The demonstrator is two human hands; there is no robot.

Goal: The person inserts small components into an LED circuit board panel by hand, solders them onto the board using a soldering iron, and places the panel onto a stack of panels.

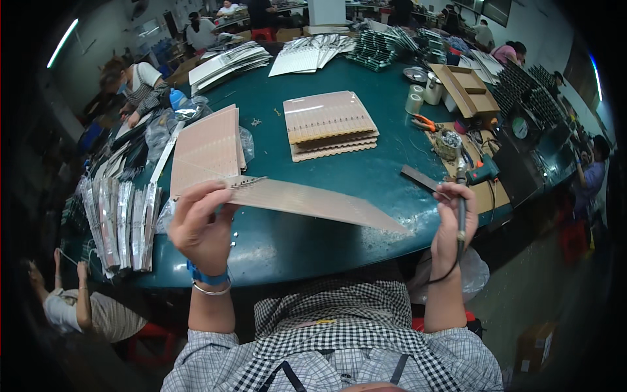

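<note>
My left hand [206, 225] pinches the left end of a thin, pale, flat board [320, 206], with a row of small dark pins along that end. The board is tilted above the green table [261, 251], its far corner reaching toward the right. In my right hand [447, 222] is a soldering iron [462, 202], held upright like a pen, its cable running down past my wrist. The iron's tip is up near a tin of wire-like metal wool [449, 142], apart from the board. Nearest my left hand lies a stack of pinkish boards [204, 147].
Another board stack [332, 124] with scalloped edges sits mid-table. Silvery wrapped strips [124, 222] lie at left. On the right are orange-handled pliers [424, 123], a green tool [483, 170], a dark metal bar [419, 178], tape rolls [414, 101] and a cardboard box [486, 104]. Co-workers sit around.
</note>
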